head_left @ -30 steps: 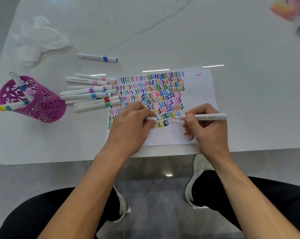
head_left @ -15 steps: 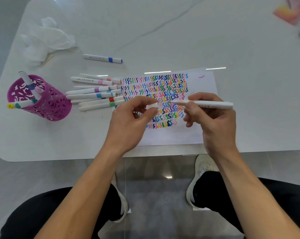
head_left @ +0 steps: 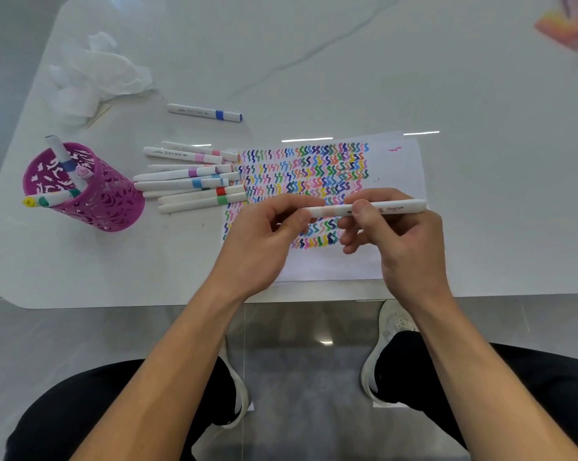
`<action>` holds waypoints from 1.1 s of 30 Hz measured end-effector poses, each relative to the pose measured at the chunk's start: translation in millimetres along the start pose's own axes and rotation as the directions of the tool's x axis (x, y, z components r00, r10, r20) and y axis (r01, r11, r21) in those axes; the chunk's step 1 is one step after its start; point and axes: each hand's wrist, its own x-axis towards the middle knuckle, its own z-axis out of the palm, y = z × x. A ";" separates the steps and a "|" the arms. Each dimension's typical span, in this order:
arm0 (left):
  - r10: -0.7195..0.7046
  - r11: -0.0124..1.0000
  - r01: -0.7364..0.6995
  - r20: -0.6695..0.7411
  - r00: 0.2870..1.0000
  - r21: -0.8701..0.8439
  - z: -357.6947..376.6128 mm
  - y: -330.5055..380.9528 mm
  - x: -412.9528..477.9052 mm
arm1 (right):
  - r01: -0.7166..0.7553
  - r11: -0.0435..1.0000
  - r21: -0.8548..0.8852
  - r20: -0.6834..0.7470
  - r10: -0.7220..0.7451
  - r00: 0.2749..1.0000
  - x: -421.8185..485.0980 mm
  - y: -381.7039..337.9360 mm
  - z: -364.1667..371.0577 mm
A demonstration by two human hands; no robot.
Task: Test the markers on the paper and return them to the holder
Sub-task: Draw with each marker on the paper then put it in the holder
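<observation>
Markers [head_left: 187, 184] loose in a bundle between the holder [head_left: 108, 201] and the paper [head_left: 397, 168], banded ends toward the paper. A few more [head_left: 61, 154] leaning inside the holder, near the left edge of the desk [head_left: 314, 61]. Crumpled tissue [head_left: 98, 71] toward the far left corner. One blue-banded marker [head_left: 204, 112] apart from the bundle, farther from the front edge.

Left hand [head_left: 264, 241] above the left part of the paper, fingers [head_left: 294, 221] pinching the cap [head_left: 314, 211] end of the held marker [head_left: 390, 207]. Held marker level over the rows of squiggles, clear of the sheet. Right hand [head_left: 410, 247] on the barrel, fingers [head_left: 362, 211] curled round it. Seating of the cap: not possible to tell.

Probable risks, as judgement only:
- Cap short of fully home, from a light or skewed push; tip then likely to dry in the holder, or to mark skin.
- Bundle nudged on the reach leftward to the holder; round barrels free to roll toward the front edge.
- Holder, seemingly light and openwork, tipped by a marker dropped in at a slant or against those already leaning there.
- Fresh ink smeared, or the sheet dragged toward the nearby front edge, by a forearm crossing it.
</observation>
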 end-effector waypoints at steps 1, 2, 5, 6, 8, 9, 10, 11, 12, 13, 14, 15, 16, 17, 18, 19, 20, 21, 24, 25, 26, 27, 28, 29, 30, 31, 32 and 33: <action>0.003 1.000 -0.003 0.008 1.000 0.014 0.2 -0.7 0.0 | -0.001 1.000 -0.003 0.008 0.001 1.000 -0.2 0.6 0.3; 0.007 1.000 -0.007 0.014 1.000 0.020 0.6 -1.3 0.3 | -0.001 1.000 -0.003 0.014 0.001 1.000 -0.3 1.3 0.3; 0.025 1.000 -0.025 0.005 1.000 -0.017 0.4 -2.7 -0.2 | -0.018 0.999 0.031 0.023 0.017 1.000 0.1 2.1 0.6; 0.034 0.999 -0.034 -0.005 0.999 -0.025 0.7 -3.4 -0.7 | -0.027 0.999 0.044 0.026 0.026 0.999 0.3 2.5 0.4; 0.048 0.998 -0.049 -0.022 0.999 -0.026 1.6 -4.8 -2.0 | -0.045 0.997 0.061 0.034 0.043 0.999 0.1 4.1 0.9; 0.053 0.998 -0.053 -0.026 0.998 -0.023 2.1 -5.2 -2.9 | -0.053 0.996 0.069 0.039 0.051 0.998 -0.1 5.1 1.2; 0.055 0.998 -0.056 -0.030 0.998 -0.019 2.8 -5.5 -3.4 | -0.063 0.995 0.077 0.043 0.060 0.997 -0.5 6.2 1.9; 0.054 0.998 -0.055 -0.034 0.998 -0.018 3.2 -5.4 -4.0 | -0.074 0.993 0.088 0.047 0.070 0.996 -0.6 6.8 2.5; 0.050 0.998 -0.051 -0.041 0.998 -0.020 3.4 -4.7 -4.1 | -0.085 0.991 0.100 0.052 0.081 0.995 -0.3 7.2 3.0; 0.047 0.999 -0.048 -0.048 0.998 -0.022 3.3 -3.9 -4.1 | -0.098 0.988 0.116 0.059 0.092 0.994 0.3 7.4 3.3; 0.048 0.999 -0.049 -0.055 0.997 -0.022 2.7 -3.1 -3.9 | -0.111 0.985 0.132 0.071 0.103 0.992 0.8 7.5 3.7; 0.050 0.998 -0.052 -0.063 0.997 -0.022 1.6 -2.2 -3.5 | -0.125 0.982 0.144 0.086 0.113 0.990 1.2 7.5 4.0; 0.052 0.998 -0.054 -0.074 0.996 -0.024 -0.4 -1.0 -3.2 | -0.136 0.979 0.149 0.098 0.122 0.988 1.7 7.8 4.5; 0.052 0.998 -0.055 -0.087 0.995 -0.034 -3.5 0.6 -2.7 | -0.143 0.980 0.140 0.103 0.129 0.986 2.0 8.4 4.7; 0.055 0.997 -0.061 -0.104 0.993 -0.049 -7.0 2.0 -2.4 | -0.144 0.983 0.117 0.098 0.133 0.986 2.7 9.2 5.0; 0.059 0.995 -0.068 -0.127 0.990 -0.068 -11.1 3.0 -2.1 | -0.143 0.986 0.089 0.086 0.135 0.987 3.5 10.3 4.6; 0.059 0.994 -0.072 -0.155 0.986 -0.082 -15.4 3.6 -1.8 | -0.143 0.987 0.069 0.065 0.139 0.988 4.3 11.3 3.8; 0.057 0.993 -0.076 -0.189 0.980 -0.094 -20.6 4.5 -2.1 | -0.146 0.987 0.061 0.040 0.144 0.989 5.1 12.0 2.0; 0.093 0.987 -0.128 -0.317 0.944 -0.093 -36.8 7.2 -3.7 | -0.139 0.990 0.032 -0.049 0.140 0.989 9.2 13.6 -5.3; 0.130 0.986 -0.160 -0.360 0.924 -0.054 -42.5 7.5 -4.9 | -0.131 0.991 0.011 -0.078 0.131 0.988 10.4 14.3 -7.3; 0.177 0.982 -0.191 -0.402 0.898 0.004 -48.5 8.2 -6.1 | -0.124 0.992 -0.010 -0.105 0.122 0.987 11.5 15.2 -8.5; 0.224 0.974 -0.217 -0.442 0.868 0.067 -54.8 9.2 -7.3 | -0.119 0.992 -0.028 -0.130 0.115 0.985 12.3 16.1 -9.3; 0.270 0.963 -0.241 -0.482 0.833 0.124 -61.5 10.3 -8.5 | -0.118 0.992 -0.044 -0.155 0.110 0.982 13.0 17.1 -9.2; 0.320 0.948 -0.263 -0.517 0.794 0.181 -68.5 11.7 -9.7 | -0.120 0.991 -0.064 -0.176 0.107 0.979 13.3 18.0 -9.0; 0.373 0.927 -0.282 -0.545 0.751 0.245 -75.1 13.3 -11.1 | -0.121 0.989 -0.085 -0.194 0.103 0.976 13.6 18.8 -8.5; 0.421 0.906 -0.294 -0.568 0.707 0.305 -81.4 14.6 -12.9 | -0.121 0.987 -0.104 -0.204 0.098 0.974 13.7 19.4 -8.0; 0.458 0.887 -0.305 -0.593 0.662 0.346 -87.1 15.0 -15.0 | -0.120 0.986 -0.119 -0.208 0.093 0.974 13.5 20.2 -7.2; 0.485 0.874 -0.317 -0.621 0.616 0.368 -92.5 15.0 -17.1 | -0.116 0.985 -0.130 -0.211 0.087 0.973 13.3 20.6 -6.5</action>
